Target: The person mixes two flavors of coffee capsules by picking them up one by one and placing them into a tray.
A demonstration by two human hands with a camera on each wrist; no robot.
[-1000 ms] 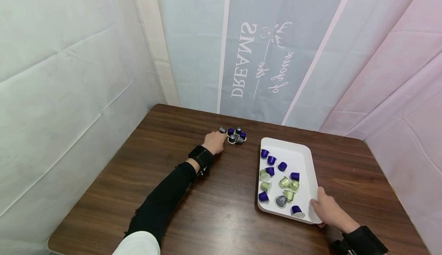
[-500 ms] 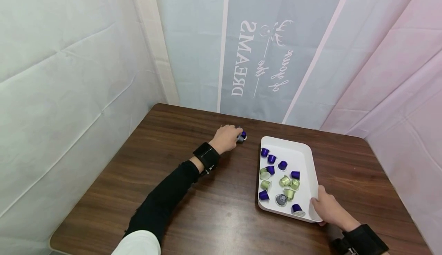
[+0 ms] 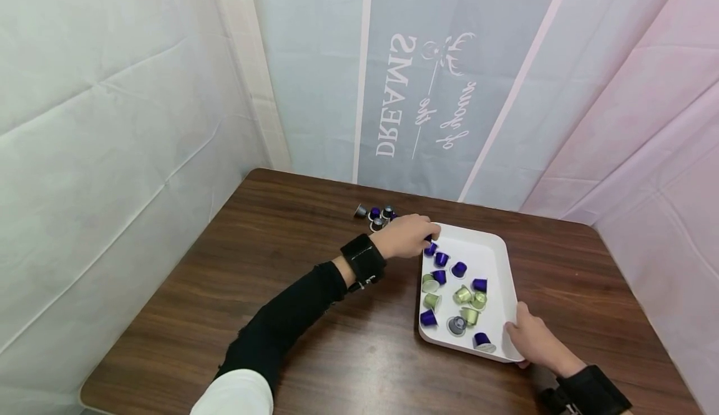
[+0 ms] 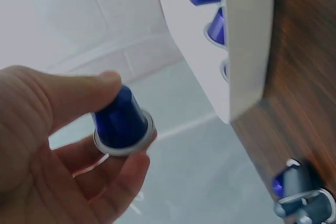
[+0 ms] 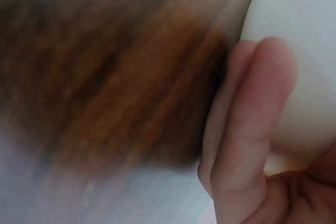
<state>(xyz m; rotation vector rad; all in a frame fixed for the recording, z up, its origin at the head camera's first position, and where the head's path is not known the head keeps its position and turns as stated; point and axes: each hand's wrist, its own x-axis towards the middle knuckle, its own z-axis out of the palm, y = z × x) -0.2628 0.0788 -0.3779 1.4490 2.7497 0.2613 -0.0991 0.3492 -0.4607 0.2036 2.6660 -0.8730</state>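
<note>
A dark blue coffee capsule (image 4: 122,121) with a silver rim is pinched between the thumb and fingers of my left hand (image 3: 405,236). In the head view that hand reaches over the far left corner of a white tray (image 3: 494,265). Inside the tray lie several purple capsules (image 3: 459,269), several green capsules (image 3: 463,295) and a grey capsule (image 3: 457,326). My right hand (image 3: 533,337) grips the tray's near right corner, thumb over the rim and fingers beneath the edge, as the right wrist view shows.
A small cluster of grey and purple capsules (image 3: 377,223) sits on the brown wooden table (image 3: 236,259) near its far edge, left of the tray and partly hidden by my left hand. A printed cloth (image 3: 320,90) hangs behind the table, with pale cloth walls on both sides.
My left hand went to the cluster, took hold of a blue capsule and carried it right to the tray's far left corner. The right hand and tray stay in place.
</note>
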